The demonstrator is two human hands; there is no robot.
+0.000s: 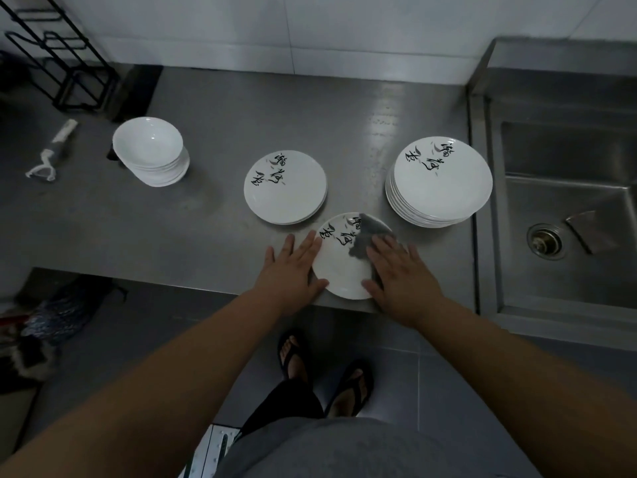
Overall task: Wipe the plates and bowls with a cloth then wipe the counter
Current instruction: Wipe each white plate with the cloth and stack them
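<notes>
Left hand [293,267] rests flat on the surface [206,236], its straight fingers [305,246] touching the plate [339,270]. Right hand [401,276], fingers extended, presses a blurred, seemingly grey cloth [368,232] onto the plate. Beyond the fingers stand a short plate stack [285,189] and a tall plate stack [439,181]; the bowls [151,151] are far left.

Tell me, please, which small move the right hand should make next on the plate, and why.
Probably slide the cloth leftward across the plate. The right hand presses the cloth on the plate's right side only, the left part lies bare, and the left hand steadies the left rim.
</notes>
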